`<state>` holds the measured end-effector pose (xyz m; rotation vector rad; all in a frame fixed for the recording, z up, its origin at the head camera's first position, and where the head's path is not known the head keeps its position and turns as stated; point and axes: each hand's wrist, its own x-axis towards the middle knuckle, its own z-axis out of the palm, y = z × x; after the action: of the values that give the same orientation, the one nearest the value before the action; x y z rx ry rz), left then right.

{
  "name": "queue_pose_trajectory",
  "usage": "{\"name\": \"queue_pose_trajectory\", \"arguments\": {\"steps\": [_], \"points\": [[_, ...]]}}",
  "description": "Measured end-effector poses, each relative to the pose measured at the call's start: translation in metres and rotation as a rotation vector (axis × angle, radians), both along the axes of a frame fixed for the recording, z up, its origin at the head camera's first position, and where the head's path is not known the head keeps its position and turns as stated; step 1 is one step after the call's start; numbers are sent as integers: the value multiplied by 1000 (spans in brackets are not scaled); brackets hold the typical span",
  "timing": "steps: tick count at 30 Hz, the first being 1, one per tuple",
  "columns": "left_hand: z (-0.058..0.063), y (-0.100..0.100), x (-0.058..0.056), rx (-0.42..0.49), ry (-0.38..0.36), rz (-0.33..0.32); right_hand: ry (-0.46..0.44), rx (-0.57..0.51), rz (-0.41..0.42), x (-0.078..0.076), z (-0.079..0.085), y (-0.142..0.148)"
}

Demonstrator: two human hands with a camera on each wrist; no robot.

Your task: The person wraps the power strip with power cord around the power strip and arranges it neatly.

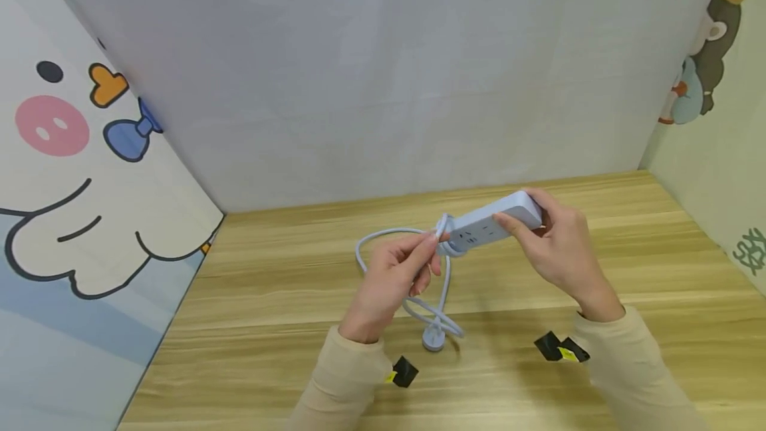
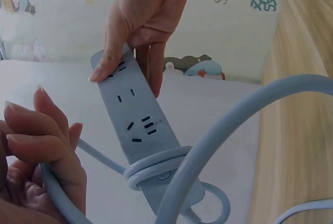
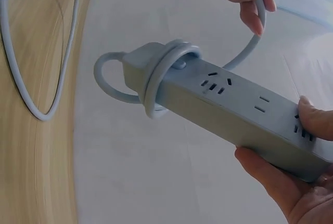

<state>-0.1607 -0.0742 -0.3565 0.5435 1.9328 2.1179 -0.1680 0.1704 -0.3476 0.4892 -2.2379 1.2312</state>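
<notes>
nearest the viewer, two cream sleeves [image 1: 353,378] come up from 6 o'clock over the wooden table [image 1: 658,271], each forearm angled inward toward the middle. small black tags with yellow labels sit by both cuffs, one by the left cuff [image 1: 403,372] and one by the right cuff [image 1: 559,349].

just beyond the left cuff, the plug [image 1: 434,339] lies flat on the table at about 6 o'clock from the hands, with the grey cable [image 1: 383,237] crossing itself beside it and running up in a loose loop toward 10 o'clock.

the left hand [image 1: 395,275] is raised off the table, wrist bent back, fingers curled and pinching the cable right beside the strip's cord end; in the left wrist view the cable passes under the folded fingers [image 2: 36,143].

at 3 o'clock from it, the right hand [image 1: 559,245] holds the power strip [image 1: 491,225] in the air above the table, thumb across the socket face and fingers wrapped under the far end. the strip is tilted, its free end toward 2 o'clock and its cord end toward the left hand. two turns of cable are wound snugly round the cord end, seen clearly in the right wrist view [image 3: 166,73].

farthest back, a plain grey wall [image 1: 383,72] stands at 12 o'clock, a cartoon panel [image 1: 72,185] at 9 o'clock, another [image 1: 712,52] at 2 o'clock.
</notes>
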Motion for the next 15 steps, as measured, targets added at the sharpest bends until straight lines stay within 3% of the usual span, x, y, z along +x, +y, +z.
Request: {"name": "queue_pose_trajectory", "arguments": {"steps": [8,15], "points": [[-3,20,9,-70,62,-55,93,-113,-54,1,-1,-7],[-6,27,13,-89,100,-137,110,-276,-112,-1,-2,-10]]}}
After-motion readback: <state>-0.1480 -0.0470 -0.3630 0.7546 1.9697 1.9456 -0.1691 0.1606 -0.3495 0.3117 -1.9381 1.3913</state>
